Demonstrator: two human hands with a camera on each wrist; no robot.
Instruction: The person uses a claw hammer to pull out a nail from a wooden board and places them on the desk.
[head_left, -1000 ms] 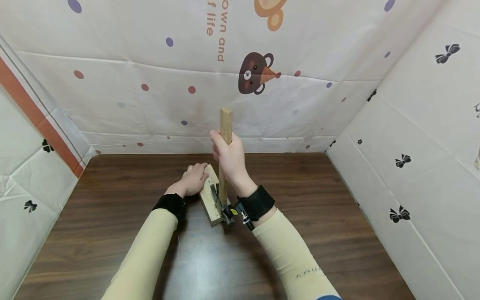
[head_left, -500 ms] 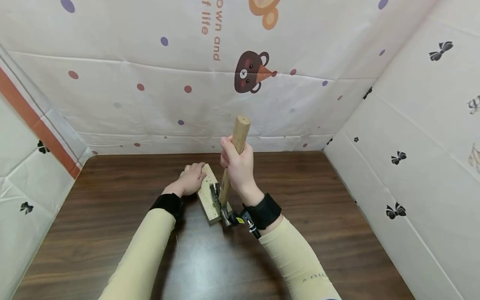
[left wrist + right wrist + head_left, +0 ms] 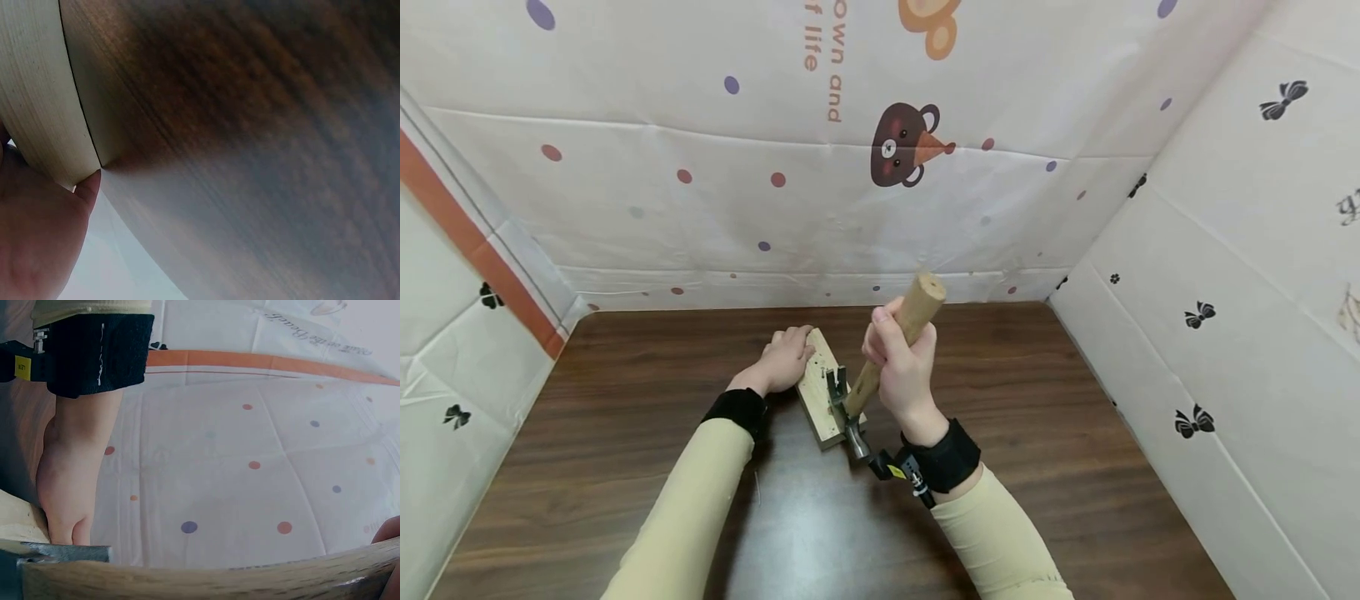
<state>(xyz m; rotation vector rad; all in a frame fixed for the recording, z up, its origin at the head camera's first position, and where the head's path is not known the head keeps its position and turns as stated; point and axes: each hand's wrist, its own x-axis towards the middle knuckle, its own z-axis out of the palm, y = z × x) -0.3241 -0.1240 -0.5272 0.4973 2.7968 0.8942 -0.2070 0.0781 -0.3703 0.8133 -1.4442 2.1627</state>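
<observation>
A pale wooden block lies slanted on the dark table. My left hand grips its far end, and in the left wrist view the thumb presses at the block's edge. My right hand is wrapped round the wooden handle of a claw hammer. The handle leans right and toward me, and the hammer's metal head overlaps the block's near part, its claw end pointing away from me. Small dark spots mark the block's top face. In the right wrist view the handle runs along the bottom.
The brown wood-grain table reaches back to a white printed wall sheet. A thin nail-like piece lies on the table beside my left forearm. Another patterned sheet stands along the right side.
My right hand has moved right and toward me, swinging the hammer handle from nearly straight to a rightward tilt. The head has rocked against the block. My left hand and the block stay put.
</observation>
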